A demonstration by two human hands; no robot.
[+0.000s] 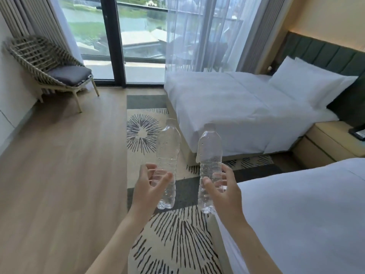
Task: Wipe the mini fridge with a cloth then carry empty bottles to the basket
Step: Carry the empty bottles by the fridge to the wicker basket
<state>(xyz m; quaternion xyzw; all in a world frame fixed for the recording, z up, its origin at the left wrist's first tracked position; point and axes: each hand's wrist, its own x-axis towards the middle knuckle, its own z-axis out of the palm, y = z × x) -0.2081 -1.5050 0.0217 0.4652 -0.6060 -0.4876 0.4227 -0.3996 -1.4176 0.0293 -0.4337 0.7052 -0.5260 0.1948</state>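
Note:
I hold two clear, empty plastic bottles upright in front of me, over the patterned rug. My left hand (149, 184) grips the lower half of the left bottle (167, 149), thumb and fingers curled round it. The right bottle (209, 147) has a clear cap, and my right hand (224, 187) grips it below its middle. Neither the mini fridge, the cloth nor the basket is in view.
A white bed (237, 107) stands ahead on the right and a second bed (306, 214) lies close at my right. A nightstand (325, 141) sits between them. A woven chair (51, 66) stands at the far left by the glass door (138, 36). Wood floor (59, 175) stretches along the left.

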